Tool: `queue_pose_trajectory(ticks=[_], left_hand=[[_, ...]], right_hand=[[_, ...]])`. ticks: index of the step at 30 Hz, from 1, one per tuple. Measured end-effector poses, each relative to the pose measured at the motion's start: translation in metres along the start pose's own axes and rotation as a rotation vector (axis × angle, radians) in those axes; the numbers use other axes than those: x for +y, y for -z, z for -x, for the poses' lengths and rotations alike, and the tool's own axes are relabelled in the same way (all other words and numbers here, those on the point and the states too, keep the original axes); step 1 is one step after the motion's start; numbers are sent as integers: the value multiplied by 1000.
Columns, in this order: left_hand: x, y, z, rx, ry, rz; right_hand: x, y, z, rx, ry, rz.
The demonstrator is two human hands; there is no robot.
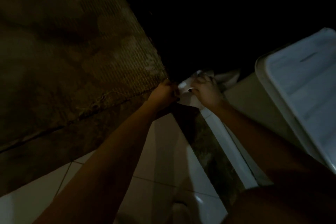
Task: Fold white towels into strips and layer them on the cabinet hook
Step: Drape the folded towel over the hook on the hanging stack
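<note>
Arms: left arm (109, 151) and right arm (263, 142), both bare, reaching away from the bottom edge, coming close at the hands.
Floor tiles (160, 151): pale and shiny, showing between the two arms.
Dark strip (209, 147): blotchy, running along the near edge of the white box.
White box (254, 100): under the right arm, on the right side.
White lid (300, 82): ridged, tilted, at the right edge of the box.
Left hand (163, 92): curled tight, touching the lower corner of the brown panel, right beside the towel's end; too dark to tell if gripping it.
Right hand (205, 89): on top of the towel, thumb tucked in and pinching the cloth.
Hands together: close, nearly touching.
White towel (183, 85): bunched at the far left corner of the box, partly under the right hand.
Brown panel (109, 51): rough and ribbed, filling the left side.
Far behind: only black.
</note>
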State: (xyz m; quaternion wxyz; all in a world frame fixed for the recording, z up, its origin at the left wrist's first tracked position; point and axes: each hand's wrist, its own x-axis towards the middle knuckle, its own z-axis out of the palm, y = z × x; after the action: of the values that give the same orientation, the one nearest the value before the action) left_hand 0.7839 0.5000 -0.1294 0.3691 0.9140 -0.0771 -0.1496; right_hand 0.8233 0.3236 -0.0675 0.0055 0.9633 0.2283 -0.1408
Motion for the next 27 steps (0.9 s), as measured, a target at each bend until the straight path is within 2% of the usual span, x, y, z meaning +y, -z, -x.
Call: queue_pose_trajectory(ticks=[4, 6, 11, 15, 19, 25, 27], left_hand=[[37, 39, 27, -32, -156, 47], [71, 73, 52, -39, -129, 146], [170, 167, 114, -13, 137, 377], [252, 261, 155, 69, 113, 351], [343, 357, 194, 104, 164, 411], [465, 481, 264, 48, 176, 424], [500, 514, 288, -43, 161, 354]], right_hand=[[-15, 59, 26, -87, -29, -398], [-29, 103, 48, -83, -45, -520], [-63, 234, 98, -42, -87, -623], [-83, 353, 137, -13, -81, -689], [-100, 467, 177, 7, -75, -793], [-135, 604, 270, -2, -226, -833], [-141, 638, 307, 12, -284, -859]])
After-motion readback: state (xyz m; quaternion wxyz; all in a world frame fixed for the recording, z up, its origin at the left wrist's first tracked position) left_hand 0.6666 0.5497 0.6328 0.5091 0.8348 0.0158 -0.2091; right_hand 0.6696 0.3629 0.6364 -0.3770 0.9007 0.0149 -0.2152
